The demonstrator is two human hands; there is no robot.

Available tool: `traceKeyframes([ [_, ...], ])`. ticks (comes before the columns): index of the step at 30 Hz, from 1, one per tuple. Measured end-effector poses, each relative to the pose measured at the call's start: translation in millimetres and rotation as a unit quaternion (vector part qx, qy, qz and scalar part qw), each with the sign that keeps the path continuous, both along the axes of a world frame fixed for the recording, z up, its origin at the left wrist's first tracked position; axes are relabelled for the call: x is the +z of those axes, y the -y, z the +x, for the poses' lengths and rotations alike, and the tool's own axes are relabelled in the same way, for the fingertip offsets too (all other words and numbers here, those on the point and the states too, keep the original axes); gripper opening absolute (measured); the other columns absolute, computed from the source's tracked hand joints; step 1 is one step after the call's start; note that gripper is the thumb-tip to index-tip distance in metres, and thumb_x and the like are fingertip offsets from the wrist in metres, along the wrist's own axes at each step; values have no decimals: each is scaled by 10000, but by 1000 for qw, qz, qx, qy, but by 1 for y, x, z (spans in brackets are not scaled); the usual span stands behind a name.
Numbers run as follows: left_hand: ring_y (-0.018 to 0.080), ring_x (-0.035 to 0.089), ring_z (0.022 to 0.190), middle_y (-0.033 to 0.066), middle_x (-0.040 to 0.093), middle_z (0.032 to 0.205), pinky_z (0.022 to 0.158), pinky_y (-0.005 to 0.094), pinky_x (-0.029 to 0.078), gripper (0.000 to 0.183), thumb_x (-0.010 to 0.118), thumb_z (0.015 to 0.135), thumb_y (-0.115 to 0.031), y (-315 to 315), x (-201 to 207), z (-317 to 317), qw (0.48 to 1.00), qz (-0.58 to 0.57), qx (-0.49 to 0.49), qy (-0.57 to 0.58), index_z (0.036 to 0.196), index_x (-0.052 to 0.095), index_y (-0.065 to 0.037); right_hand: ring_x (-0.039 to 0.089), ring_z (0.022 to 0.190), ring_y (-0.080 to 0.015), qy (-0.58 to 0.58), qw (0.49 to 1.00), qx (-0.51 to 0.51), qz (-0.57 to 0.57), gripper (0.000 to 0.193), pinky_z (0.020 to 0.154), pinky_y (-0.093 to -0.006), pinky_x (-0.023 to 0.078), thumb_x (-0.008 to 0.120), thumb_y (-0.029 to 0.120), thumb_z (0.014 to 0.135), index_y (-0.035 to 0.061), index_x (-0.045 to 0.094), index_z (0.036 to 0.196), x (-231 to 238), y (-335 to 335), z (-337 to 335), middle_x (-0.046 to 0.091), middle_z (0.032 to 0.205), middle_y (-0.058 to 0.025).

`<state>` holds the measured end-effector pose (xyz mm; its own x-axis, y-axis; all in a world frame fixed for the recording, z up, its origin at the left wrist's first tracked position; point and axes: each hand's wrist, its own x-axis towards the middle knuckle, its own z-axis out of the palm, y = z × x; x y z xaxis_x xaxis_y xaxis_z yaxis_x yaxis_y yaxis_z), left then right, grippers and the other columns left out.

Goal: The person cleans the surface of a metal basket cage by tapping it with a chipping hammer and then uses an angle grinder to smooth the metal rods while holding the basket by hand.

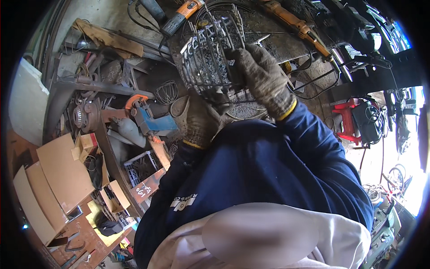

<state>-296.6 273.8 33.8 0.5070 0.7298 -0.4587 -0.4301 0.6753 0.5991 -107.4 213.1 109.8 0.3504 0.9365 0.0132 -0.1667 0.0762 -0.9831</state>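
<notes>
A basket-like rack of bent metal rods (212, 62), with curved hooks along its far left side and twisted rods standing up at the far edge, is tilted in front of me. My right hand (265, 80), in a dirty knit work glove with a yellow cuff, is closed on its right side. My left hand (200, 122), gloved alike, is closed at the rack's near lower edge; shadow partly hides its fingers. An orange and grey angle grinder (182, 17) lies beyond the rack on the left. On the far right lies a long orange power tool (295, 24).
A blue and orange clamp-like tool (154, 121) and a coil of wire (166, 93) are at left. Nearby are cardboard boxes (62, 170) and a plastic crate (142, 169). Black cables (320, 92) loop at right, near a red stool (345, 120).
</notes>
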Motion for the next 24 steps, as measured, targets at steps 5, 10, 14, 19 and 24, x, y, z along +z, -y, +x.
traceKeyframes([
  [5, 178, 662, 872, 101, 701, 969, 756, 341, 546, 418, 608, 1033, -421, -12, 15, -49, 777, 473, -129, -395, 1176, 664, -32, 716, 852, -178, 99, 991, 87, -7, 451, 741, -341, 570, 705, 397, 979, 8, 699, 1207, 31, 15, 45, 736, 921, -130],
  [10, 274, 668, 973, 149, 673, 1169, 846, 410, 542, 747, 727, 888, -586, -12, 129, 10, 375, 827, -17, -420, 1366, 594, -27, 721, 980, -315, 387, 889, 218, 113, 474, 852, -411, 584, 765, 380, 907, 34, 696, 1223, 13, -4, 59, 746, 1079, -166],
  [14, 386, 625, 1144, 193, 638, 1275, 960, 497, 514, 1006, 781, 757, -693, -26, 154, 47, 275, 864, -187, -379, 1480, 499, -53, 687, 1036, -405, 379, 878, 272, 105, 480, 908, -464, 554, 671, 453, 945, 53, 707, 1208, 25, -1, 58, 729, 1101, -204],
  [19, 369, 705, 1026, 228, 664, 1261, 886, 427, 566, 1118, 840, 677, -697, -28, 132, 50, 455, 734, -306, -400, 1501, 467, -39, 697, 1018, -386, 402, 863, 302, 55, 513, 902, -428, 554, 665, 474, 972, 35, 691, 1235, 37, 3, 73, 728, 1071, -206],
  [24, 133, 632, 790, 54, 724, 948, 718, 301, 529, 727, 868, 778, -561, -31, 96, 36, 617, 647, -157, -420, 1210, 687, -5, 721, 917, -236, 372, 913, -47, 162, 277, 811, -362, 588, 707, 250, 988, 39, 703, 1167, 19, 18, 132, 738, 1007, -127],
])
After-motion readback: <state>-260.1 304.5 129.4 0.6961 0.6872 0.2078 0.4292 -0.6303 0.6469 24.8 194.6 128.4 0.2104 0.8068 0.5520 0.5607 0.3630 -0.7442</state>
